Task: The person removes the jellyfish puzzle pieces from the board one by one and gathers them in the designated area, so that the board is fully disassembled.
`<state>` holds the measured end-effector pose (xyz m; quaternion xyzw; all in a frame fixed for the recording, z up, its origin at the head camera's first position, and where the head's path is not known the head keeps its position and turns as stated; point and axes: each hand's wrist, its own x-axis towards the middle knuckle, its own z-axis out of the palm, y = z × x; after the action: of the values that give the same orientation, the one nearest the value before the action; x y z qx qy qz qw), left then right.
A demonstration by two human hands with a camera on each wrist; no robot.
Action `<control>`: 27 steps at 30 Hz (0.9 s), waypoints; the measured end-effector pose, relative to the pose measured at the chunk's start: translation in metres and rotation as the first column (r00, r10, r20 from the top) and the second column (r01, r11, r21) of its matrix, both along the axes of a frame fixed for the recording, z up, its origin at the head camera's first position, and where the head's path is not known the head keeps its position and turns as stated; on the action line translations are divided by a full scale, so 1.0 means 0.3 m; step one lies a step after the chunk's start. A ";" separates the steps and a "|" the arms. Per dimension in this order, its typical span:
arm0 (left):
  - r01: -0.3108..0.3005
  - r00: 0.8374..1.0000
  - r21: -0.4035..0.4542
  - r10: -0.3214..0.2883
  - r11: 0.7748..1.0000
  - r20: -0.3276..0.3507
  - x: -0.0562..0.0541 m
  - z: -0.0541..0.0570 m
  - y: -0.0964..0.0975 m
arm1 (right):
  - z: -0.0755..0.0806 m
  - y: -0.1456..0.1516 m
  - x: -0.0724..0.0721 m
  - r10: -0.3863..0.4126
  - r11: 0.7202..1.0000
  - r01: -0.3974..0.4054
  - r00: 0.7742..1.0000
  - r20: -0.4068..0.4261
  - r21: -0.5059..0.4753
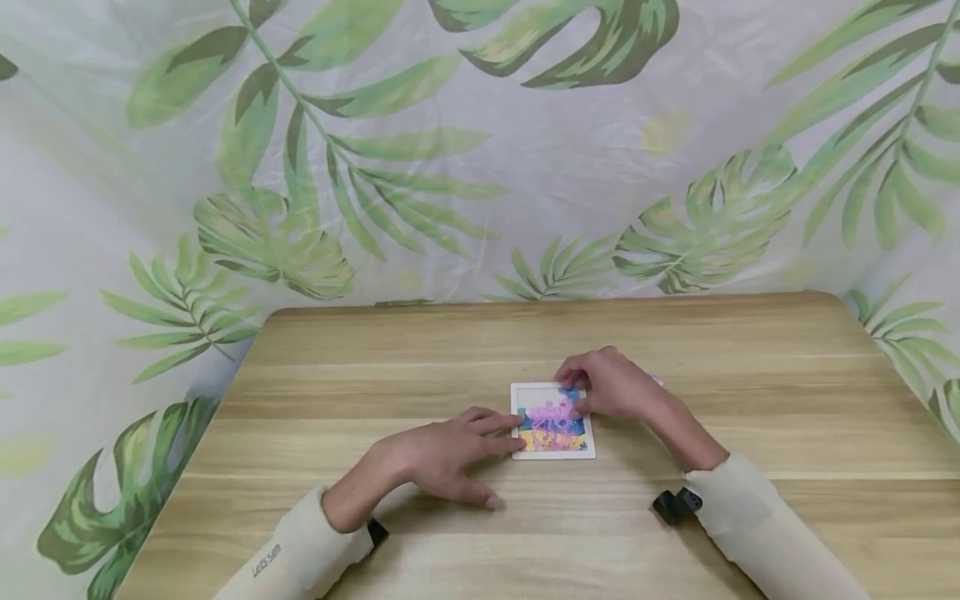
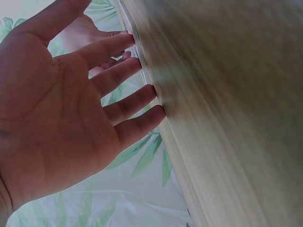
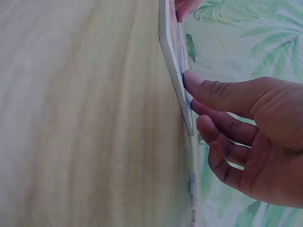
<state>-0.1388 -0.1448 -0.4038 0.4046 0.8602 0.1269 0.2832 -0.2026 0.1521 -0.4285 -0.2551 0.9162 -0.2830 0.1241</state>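
A small square picture puzzle with a white frame lies on the wooden table, showing pink, yellow and blue artwork and a pale bare patch at its upper left. My right hand is over its upper right corner, thumb and index finger pinching a blue puzzle piece there. In the right wrist view, the thumb meets the puzzle's face while the other fingers curl loosely. My left hand lies at the left side, straight fingertips touching the frame and thumb spread apart.
Partly hidden behind the right wrist, a small colourful piece lies on the table. A leaf-patterned cloth hangs behind the table's far edge. Dark wrist devices sit under both sleeves.
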 end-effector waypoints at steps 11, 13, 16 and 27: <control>-0.014 1.000 -0.001 0.014 1.000 0.017 0.001 0.002 0.002 | -0.017 0.009 -0.012 0.077 0.996 -0.075 0.996 0.044 -0.054; -0.014 1.000 -0.003 0.014 1.000 0.016 0.001 0.003 0.002 | -0.014 0.009 -0.009 0.085 0.996 -0.084 0.996 0.013 -0.037; -0.009 1.000 -0.003 0.009 1.000 0.015 -0.001 0.003 0.003 | -0.014 0.011 -0.009 0.117 0.992 -0.116 0.993 0.003 -0.045; -0.006 1.000 -0.004 0.006 1.000 0.006 -0.002 0.003 0.003 | -0.024 0.016 -0.021 0.186 0.980 -0.186 0.982 -0.006 -0.066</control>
<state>-0.1393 -0.1440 -0.4029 0.4013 0.8607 0.1274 0.2862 -0.2089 0.1569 -0.4358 -0.3437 0.8784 -0.3003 0.1417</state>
